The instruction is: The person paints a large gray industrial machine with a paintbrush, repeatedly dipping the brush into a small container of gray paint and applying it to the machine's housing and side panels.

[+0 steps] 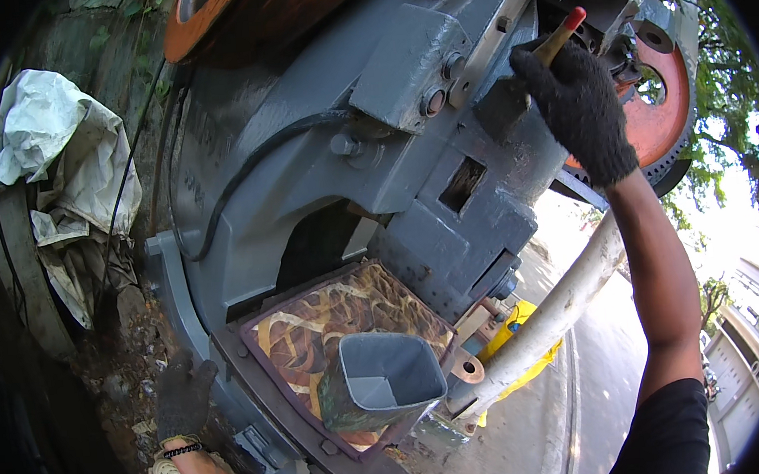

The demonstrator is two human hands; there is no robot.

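Observation:
My right hand (578, 101), in a black knit glove, is raised in front of the upper part of a large grey machine (429, 188). It is closed around a brush by its wooden handle (560, 37), whose red tip sticks up past the fingers. The brush's bristles cannot be made out clearly against the dark metal. Low on the left, my gloved left hand (183, 397) hangs beside the machine's base with its fingers apart and nothing in them. Between my arms, a square grey tub (390, 370) stands on a brown patterned mat (316, 331) on the base.
A black cable (257, 157) curves along the machine's side. Orange wheels (667, 90) sit at the upper left and right. A pale pole (546, 313) slants past the right side, with a yellow item (527, 350) behind it. Crumpled white sheeting (70, 154) lies at the left.

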